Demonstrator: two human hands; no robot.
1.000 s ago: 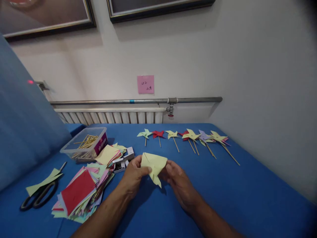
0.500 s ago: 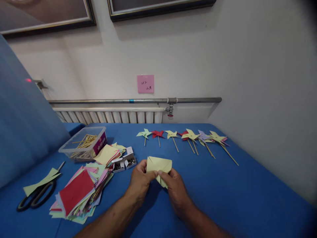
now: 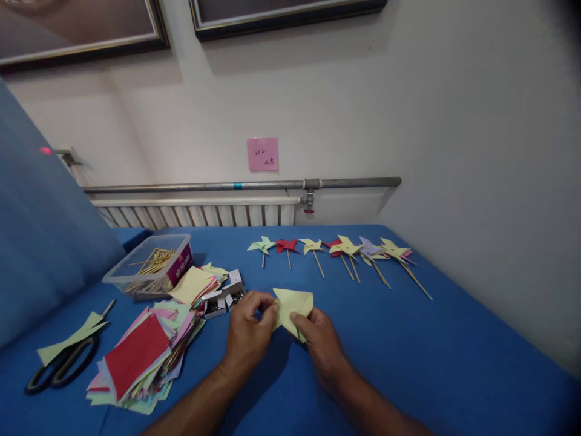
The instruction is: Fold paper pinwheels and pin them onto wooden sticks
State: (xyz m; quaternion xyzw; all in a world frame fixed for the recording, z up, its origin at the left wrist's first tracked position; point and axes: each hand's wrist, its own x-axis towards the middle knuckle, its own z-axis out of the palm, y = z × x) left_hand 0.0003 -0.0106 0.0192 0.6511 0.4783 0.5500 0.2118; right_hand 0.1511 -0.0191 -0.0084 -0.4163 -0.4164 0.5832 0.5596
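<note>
A pale yellow sheet of paper (image 3: 296, 303), cut with slits and partly folded, is held up above the blue table between both hands. My left hand (image 3: 249, 330) pinches its left edge between thumb and forefinger. On the right side, my right hand (image 3: 320, 342) grips the sheet, its thumb pressed on the front face and the other fingers behind. Just beyond my left hand sits an open small box of metal fasteners (image 3: 236, 297), partly covered by that hand.
A pile of coloured paper (image 3: 138, 354), scissors (image 3: 68, 363) under yellow paper strips, and a plastic tub (image 3: 147, 266) of wooden sticks lie on the left. Several paper pinwheels (image 3: 312, 245) on sticks are lined along the back. A radiator (image 3: 204, 215) and pipe run along the wall.
My left thumb has left the sheet's middle, and my left hand now pinches its left edge. My right hand keeps its grip. The camera view has shifted slightly.
</note>
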